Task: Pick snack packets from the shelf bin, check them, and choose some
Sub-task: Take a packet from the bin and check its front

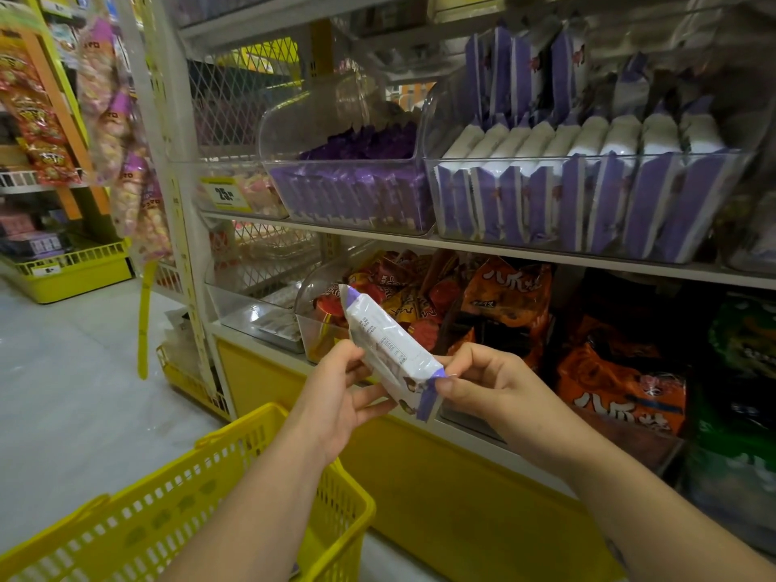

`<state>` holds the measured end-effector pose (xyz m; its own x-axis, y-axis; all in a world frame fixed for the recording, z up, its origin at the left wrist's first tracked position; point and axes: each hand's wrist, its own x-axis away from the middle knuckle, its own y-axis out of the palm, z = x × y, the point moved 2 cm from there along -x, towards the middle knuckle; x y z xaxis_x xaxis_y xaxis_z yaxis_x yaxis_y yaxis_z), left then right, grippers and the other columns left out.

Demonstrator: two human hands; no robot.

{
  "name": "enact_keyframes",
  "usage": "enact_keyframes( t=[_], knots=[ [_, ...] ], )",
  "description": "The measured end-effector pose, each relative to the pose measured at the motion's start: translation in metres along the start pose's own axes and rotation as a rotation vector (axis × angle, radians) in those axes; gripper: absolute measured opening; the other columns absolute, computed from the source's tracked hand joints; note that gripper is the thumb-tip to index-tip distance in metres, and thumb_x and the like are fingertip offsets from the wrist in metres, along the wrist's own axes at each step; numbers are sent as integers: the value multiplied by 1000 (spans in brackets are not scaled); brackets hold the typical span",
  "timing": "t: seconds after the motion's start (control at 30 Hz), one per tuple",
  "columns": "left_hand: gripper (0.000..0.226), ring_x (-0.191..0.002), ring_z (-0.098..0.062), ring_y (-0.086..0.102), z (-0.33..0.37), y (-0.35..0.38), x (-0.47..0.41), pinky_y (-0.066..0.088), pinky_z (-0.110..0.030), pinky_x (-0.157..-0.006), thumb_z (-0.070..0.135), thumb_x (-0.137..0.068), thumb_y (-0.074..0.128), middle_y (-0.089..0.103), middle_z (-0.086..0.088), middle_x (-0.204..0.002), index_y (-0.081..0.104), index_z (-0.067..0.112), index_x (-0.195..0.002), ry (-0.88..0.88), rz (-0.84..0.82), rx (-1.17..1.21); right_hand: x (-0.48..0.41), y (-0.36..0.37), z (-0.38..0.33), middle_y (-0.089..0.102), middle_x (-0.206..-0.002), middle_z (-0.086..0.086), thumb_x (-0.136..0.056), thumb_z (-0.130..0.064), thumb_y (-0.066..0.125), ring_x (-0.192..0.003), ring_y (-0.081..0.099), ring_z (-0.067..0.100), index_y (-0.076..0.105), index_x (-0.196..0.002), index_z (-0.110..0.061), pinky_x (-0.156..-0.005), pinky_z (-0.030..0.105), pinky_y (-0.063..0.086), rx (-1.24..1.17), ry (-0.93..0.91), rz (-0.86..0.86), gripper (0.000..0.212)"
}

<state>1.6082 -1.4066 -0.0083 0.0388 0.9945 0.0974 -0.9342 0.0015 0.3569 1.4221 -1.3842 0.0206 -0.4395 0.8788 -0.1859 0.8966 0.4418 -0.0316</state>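
Note:
A white and purple snack packet [388, 342] is held tilted in front of the lower shelf, its printed back facing me. My left hand [342, 392] grips its lower side with curled fingers. My right hand [487, 382] pinches the packet's purple end seal between thumb and fingers. On the upper shelf, a clear bin [588, 203] holds several more of the same white and purple packets in a row. A second clear bin [348, 191] to its left is filled with purple packets.
A yellow shopping basket [201, 497] hangs under my left forearm. Orange and red snack bags [504, 304] fill the lower shelf bins. A yellow shelf base [441, 476] runs below. Hanging snack strips [121, 132] are at the left, beside a pale floor aisle [75, 371].

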Motion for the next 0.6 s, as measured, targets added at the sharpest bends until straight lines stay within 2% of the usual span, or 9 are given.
enact_keyframes(
  t=[0.1, 0.17, 0.23, 0.27, 0.37, 0.47, 0.53, 0.6],
  knots=[
    [35, -92, -24, 72, 1, 3, 4, 59, -43, -76, 38, -98, 45, 69, -7, -106, 61, 17, -121, 35, 35, -145, -1, -1, 3, 74, -104, 6, -76, -22, 69, -99, 70, 18, 59, -77, -8, -80, 29, 59, -72, 11, 58, 17],
    [40, -101, -24, 69, 2, 8, 7, 58, -47, -85, 49, -94, 49, 67, -2, -116, 55, 29, -128, 60, -4, -246, -2, -3, 4, 74, -94, 12, -75, -19, 69, -93, 72, 23, 59, -76, -8, -71, 27, 59, -159, 6, 106, 15],
    [47, -103, -25, 69, 2, 15, 9, 58, -44, -81, 47, -88, 57, 68, 1, -121, 47, 40, -134, 70, -116, -271, -2, -3, 4, 74, -93, 15, -78, -13, 67, -92, 72, 27, 55, -81, -3, -70, 27, 58, -232, -11, 133, 15],
    [48, -102, -23, 69, 3, 18, 10, 58, -41, -77, 38, -89, 59, 69, 1, -120, 44, 43, -134, 91, -161, -255, -1, -3, 4, 74, -95, 15, -80, -10, 66, -92, 72, 27, 53, -84, -3, -70, 28, 58, -228, -23, 148, 16],
    [56, -102, -17, 70, 12, 20, 11, 58, -37, -77, 14, -94, 59, 71, 5, -114, 39, 50, -132, 246, -157, -225, 4, -1, -1, 70, -110, 9, -85, -7, 67, -94, 72, 20, 49, -102, -13, -71, 26, 59, -60, -77, 235, 25],
    [66, -104, -8, 68, 24, 24, 18, 55, -24, -79, 8, -91, 64, 71, 13, -113, 37, 47, -137, 430, -122, -315, 10, 1, -12, 47, -134, -20, -83, -14, 72, -100, 69, 8, 38, -130, -44, -76, 25, 58, 231, -202, 277, 65],
    [59, -105, -9, 68, 29, 32, 27, 54, -18, -78, 11, -89, 67, 71, 9, -116, 44, 42, -134, 512, -113, -319, 15, 3, -23, 35, -145, -23, -81, -26, 74, -119, 55, -1, 35, -134, -53, -91, 27, 54, 418, -273, 229, 71],
    [51, -105, -12, 68, 38, 44, 36, 54, -19, -79, 21, -86, 71, 70, 5, -118, 51, 38, -130, 597, -81, -303, 20, 4, -36, 22, -151, -27, -76, -44, 71, -134, 31, -11, 36, -131, -56, -106, 27, 44, 593, -330, 181, 66]
  ],
)
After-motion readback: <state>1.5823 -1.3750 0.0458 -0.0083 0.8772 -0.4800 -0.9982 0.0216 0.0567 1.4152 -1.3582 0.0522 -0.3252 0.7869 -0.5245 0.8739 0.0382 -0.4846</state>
